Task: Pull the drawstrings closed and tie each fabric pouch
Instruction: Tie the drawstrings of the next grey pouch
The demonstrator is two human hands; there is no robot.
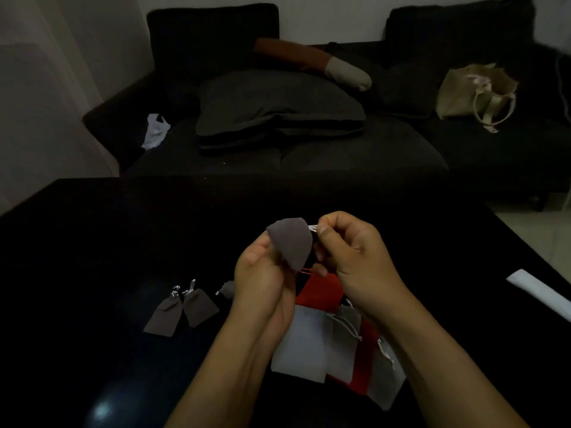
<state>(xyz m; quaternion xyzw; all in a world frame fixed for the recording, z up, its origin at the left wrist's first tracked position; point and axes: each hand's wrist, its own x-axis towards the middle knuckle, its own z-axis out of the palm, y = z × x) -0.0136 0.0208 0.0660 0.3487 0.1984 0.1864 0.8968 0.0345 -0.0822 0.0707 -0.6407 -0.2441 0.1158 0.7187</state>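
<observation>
Pinching a soft grey felt pouch [291, 246], the left hand [262, 273] steadies it, mouth pointing right, while the right hand [355, 257] grips its silvery drawstring [312, 227].

light: dim, the whole room in low light, with a faint bluish glare on the near tabletop
table [92, 242]: black and glossy, filling the lower half of the view
sofa [309, 149]: dark, long, against the far wall, with two tall back cushions
dark pillow [278, 103]: large, lying on the seat
brown and cream bolster [315, 61]: lying behind the pillow
tote bag [475, 91]: beige, with pale handles, sitting on the right of the seat
white cloth [156, 131]: crumpled by the left armrest
wall [333, 17]: pale, plain, behind the sofa
curtain [46, 88]: pale, hanging at the far left
floor [550, 230]: light tiles, showing at the right
white paper strip [540, 293]: on the table's right edge
</observation>
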